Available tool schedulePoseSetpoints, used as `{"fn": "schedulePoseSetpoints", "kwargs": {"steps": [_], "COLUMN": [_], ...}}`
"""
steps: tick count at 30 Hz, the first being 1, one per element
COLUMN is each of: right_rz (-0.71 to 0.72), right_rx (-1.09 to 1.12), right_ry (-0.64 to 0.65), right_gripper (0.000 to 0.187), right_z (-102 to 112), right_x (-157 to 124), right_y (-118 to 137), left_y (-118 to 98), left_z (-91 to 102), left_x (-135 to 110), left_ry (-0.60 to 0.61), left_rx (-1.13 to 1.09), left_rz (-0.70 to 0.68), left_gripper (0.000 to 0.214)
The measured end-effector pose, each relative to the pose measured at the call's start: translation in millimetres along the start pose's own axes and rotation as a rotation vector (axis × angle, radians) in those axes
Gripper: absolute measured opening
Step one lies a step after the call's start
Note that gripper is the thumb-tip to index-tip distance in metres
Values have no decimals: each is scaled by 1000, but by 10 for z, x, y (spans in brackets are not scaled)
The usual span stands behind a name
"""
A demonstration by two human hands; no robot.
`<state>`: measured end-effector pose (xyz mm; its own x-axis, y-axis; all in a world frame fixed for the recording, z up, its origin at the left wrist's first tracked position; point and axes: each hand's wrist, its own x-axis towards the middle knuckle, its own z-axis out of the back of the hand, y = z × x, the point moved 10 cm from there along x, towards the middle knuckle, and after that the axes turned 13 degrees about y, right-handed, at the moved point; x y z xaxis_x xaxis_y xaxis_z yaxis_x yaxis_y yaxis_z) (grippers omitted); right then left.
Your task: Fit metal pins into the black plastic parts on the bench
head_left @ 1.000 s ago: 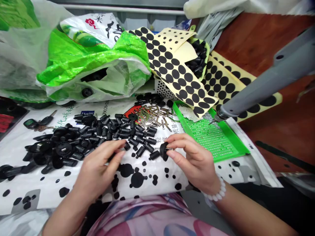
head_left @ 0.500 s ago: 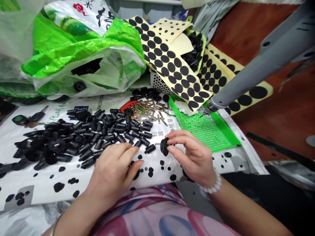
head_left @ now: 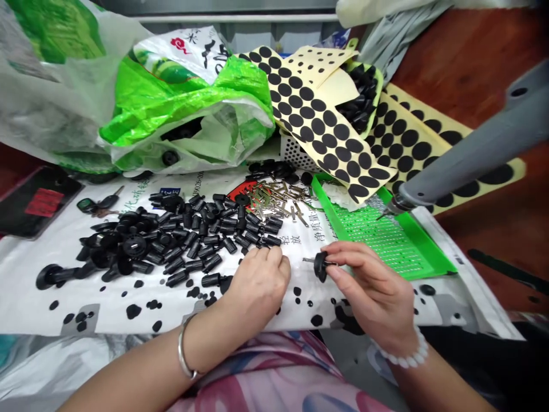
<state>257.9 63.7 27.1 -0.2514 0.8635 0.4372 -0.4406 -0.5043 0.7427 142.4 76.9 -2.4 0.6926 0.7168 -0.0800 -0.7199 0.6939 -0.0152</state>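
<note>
My right hand pinches a round black plastic knob between thumb and fingers, above the front of the table. A thin metal strip sticks out of the knob's left face. My left hand is closed, fingers curled down at the right edge of the pile of black ribbed plastic sleeves; what is in it, if anything, is hidden. Behind the pile, flat metal clips lie scattered. To their right is a green tray with rows of small shiny screws.
A grey electric screwdriver slants in from the right, its tip over the tray. Sheets of black round stickers lean on a white perforated basket. Plastic bags stand at the back left, with keys in front.
My left hand has moved right and its fingers have closed; a lone sleeve near it no longer shows. My right hand still holds the knob. The whole view has shifted.
</note>
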Motion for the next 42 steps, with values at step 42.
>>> {"fn": "schedulePoseSetpoints", "kwargs": {"steps": [42], "right_rz": [325], "right_rx": [-213], "right_ry": [355], "right_gripper": [39], "right_z": [-611], "right_x": [187], "right_y": [535], "left_y": [522], "left_z": [-547], "left_x": [-443], "left_ry": [-53], "left_rx": [-2019], "left_rz": [140], "left_gripper": [21]}}
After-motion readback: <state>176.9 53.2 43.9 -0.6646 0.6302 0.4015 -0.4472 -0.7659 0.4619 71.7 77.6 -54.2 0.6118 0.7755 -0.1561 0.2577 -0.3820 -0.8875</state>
